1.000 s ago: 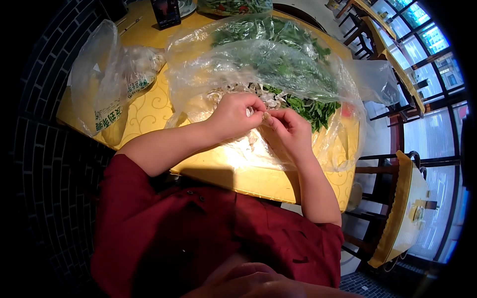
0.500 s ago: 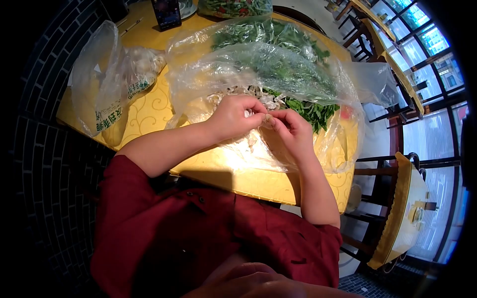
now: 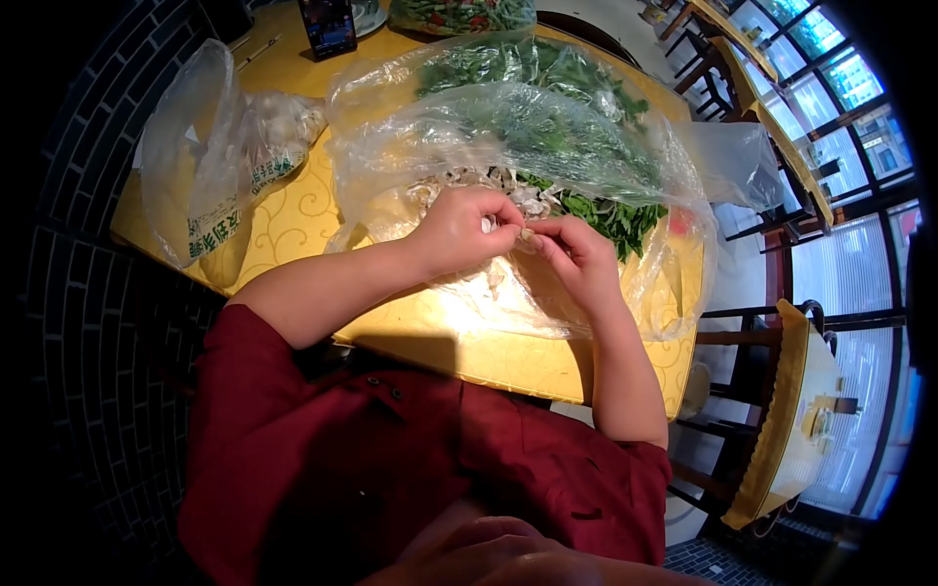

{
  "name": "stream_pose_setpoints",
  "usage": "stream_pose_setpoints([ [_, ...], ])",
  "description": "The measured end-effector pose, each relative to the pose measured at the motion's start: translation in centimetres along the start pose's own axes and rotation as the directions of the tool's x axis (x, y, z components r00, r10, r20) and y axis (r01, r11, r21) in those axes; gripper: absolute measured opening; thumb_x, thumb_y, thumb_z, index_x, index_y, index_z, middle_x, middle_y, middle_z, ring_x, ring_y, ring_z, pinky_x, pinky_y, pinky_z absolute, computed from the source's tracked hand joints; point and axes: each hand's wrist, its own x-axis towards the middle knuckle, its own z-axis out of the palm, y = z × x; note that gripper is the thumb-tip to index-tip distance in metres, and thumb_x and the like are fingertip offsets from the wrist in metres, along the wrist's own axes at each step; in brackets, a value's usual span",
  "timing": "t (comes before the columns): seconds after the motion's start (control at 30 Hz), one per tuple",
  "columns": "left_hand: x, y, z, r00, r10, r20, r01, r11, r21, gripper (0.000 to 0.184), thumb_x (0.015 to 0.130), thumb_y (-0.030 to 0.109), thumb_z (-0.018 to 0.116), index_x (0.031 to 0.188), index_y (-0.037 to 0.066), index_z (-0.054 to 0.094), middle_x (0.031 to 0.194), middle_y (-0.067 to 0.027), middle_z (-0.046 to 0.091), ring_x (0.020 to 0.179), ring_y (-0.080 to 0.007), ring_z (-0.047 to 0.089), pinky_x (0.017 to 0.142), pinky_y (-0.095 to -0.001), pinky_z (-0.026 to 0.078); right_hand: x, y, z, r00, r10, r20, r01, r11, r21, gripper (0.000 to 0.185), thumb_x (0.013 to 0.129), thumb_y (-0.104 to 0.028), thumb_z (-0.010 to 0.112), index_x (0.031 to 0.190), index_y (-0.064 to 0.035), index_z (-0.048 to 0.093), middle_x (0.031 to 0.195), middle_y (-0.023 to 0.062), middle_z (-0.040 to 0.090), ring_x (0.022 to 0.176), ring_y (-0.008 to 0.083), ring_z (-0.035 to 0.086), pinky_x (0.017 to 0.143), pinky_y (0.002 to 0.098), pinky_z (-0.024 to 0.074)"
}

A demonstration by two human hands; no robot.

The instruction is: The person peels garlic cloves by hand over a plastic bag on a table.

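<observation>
My left hand (image 3: pixel 461 228) and my right hand (image 3: pixel 578 262) meet over the plastic sheet. Between their fingertips is a small tan garlic clove (image 3: pixel 529 236), pinched from both sides. Something small and white (image 3: pixel 487 225) shows inside the curl of my left fingers; its kind is unclear. Just beyond my hands, papery garlic skins (image 3: pixel 532 201) lie in a pile. Green leaves (image 3: pixel 616 220) spread beside them, partly under a clear plastic bag (image 3: pixel 391 146). More greens show blurred through that bag.
At the left, a printed plastic bag (image 3: pixel 210 186) holds garlic bulbs (image 3: pixel 283 127). A phone (image 3: pixel 327 29) stands at the back, near a bag of green and red vegetables (image 3: pixel 459 15). The yellow-covered table (image 3: pixel 410 356) ends close to my body. Another table (image 3: pixel 782 420) stands to the right.
My right hand has shifted very slightly at the clove. Both hands keep their pinch, and the things around them have not moved.
</observation>
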Motion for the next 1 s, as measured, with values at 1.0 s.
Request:
stream_pose_setpoints([
  [1.0, 0.0, 0.6, 0.2, 0.989, -0.136, -0.054, 0.133, 0.989, -0.062, 0.014, 0.082, 0.014, 0.058, 0.084, 0.001, 0.058, 0.074, -0.007, 0.06, 0.068, -0.0143, 0.056, 0.063, -0.0281, 0.044, -0.2, 0.4, 0.0, 0.976, 0.211, -0.05, -0.143, 0.799, 0.584, 0.015, 0.085, -0.008, 0.061, 0.097, -0.0011, 0.056, 0.087, 0.0026, 0.06, 0.075, 0.0079, 0.056, 0.068, 0.021, 0.0461],
])
